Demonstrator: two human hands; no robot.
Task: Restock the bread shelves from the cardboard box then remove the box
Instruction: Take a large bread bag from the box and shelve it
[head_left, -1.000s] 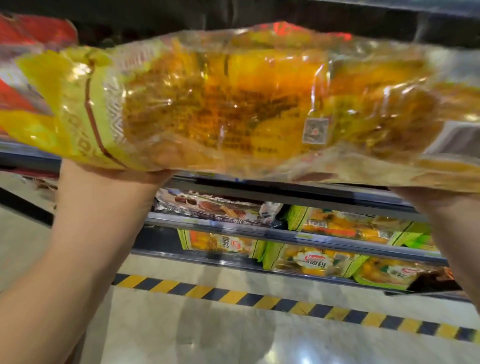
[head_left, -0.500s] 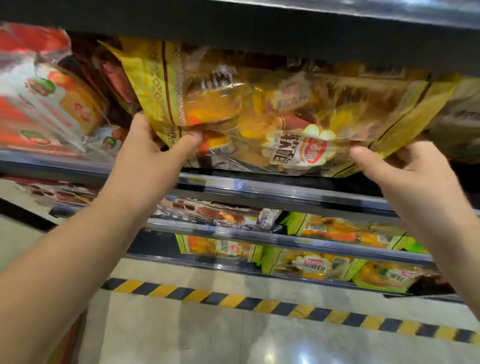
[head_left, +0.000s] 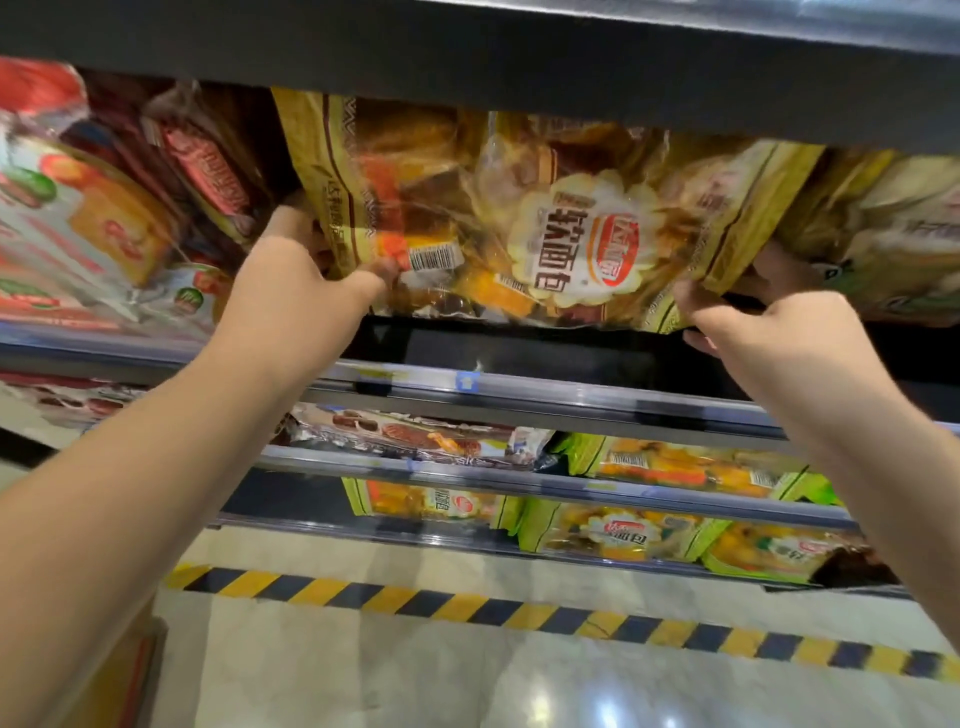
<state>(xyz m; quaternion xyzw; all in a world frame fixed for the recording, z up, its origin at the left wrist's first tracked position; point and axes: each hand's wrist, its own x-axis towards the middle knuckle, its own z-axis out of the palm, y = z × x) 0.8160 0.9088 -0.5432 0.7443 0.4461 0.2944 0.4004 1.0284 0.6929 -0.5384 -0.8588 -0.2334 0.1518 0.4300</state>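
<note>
Yellow clear-plastic bread bag (head_left: 545, 223) has gone from mid-air near the camera into the upper metal shelf (head_left: 519, 387) bay, label out. Left hand (head_left: 306, 280) and right hand (head_left: 763, 322) grip its bottom corners, fingers curled round the plastic. Seems not fully seated yet. Cardboard box not identifiable.

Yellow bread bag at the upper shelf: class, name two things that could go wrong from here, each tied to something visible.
1. The left hand and right hand grip the yellow bread bag at its ends; its lower edge hangs above a gap behind the front rail, so it might slip forward if released.
2. Red packs and a neighbouring bag crowd both sides; pushing could crush them.
</note>
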